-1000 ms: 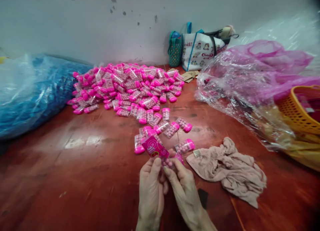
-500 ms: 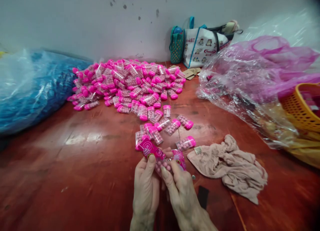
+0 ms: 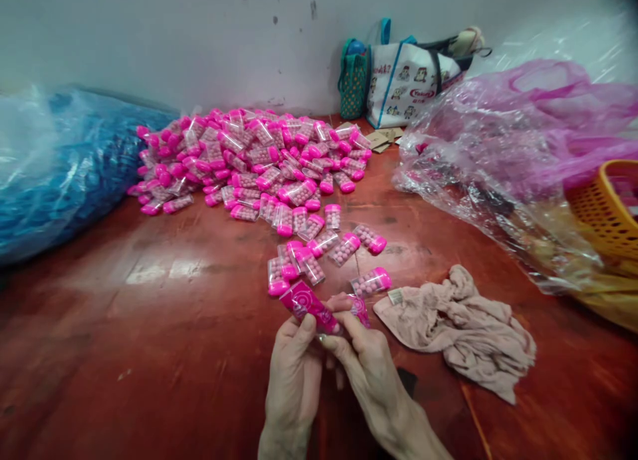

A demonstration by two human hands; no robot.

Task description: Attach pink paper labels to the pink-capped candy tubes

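Observation:
My left hand (image 3: pixel 295 373) is closed, its thumb pressing on a shiny pink printed label (image 3: pixel 305 302). The label lies slanted across a small clear candy tube (image 3: pixel 337 329), of which only a bit shows at the lower right end. My right hand (image 3: pixel 371 360) pinches that end between thumb and fingers. Another pink printed piece (image 3: pixel 359 310) shows just beyond the right fingers; whether they hold it is unclear. Past my hands lie loose candy tubes (image 3: pixel 313 268) with pink caps and pale pink balls inside.
A big heap of capped candy tubes (image 3: pixel 259 151) spreads along the wall. Left is a clear bag of blue items (image 3: pixel 64 174). Right are a crumpled beige cloth (image 3: pixel 468 324), plastic bags (image 3: pixel 498 134) and a yellow basket (image 3: pixel 598 207). A white tote bag (image 3: pixel 399 88) stands behind.
The pink label has turned and now covers most of the tube, whose balls showed between my fingers before. My right fingers have shifted slightly. The view has tilted a little.

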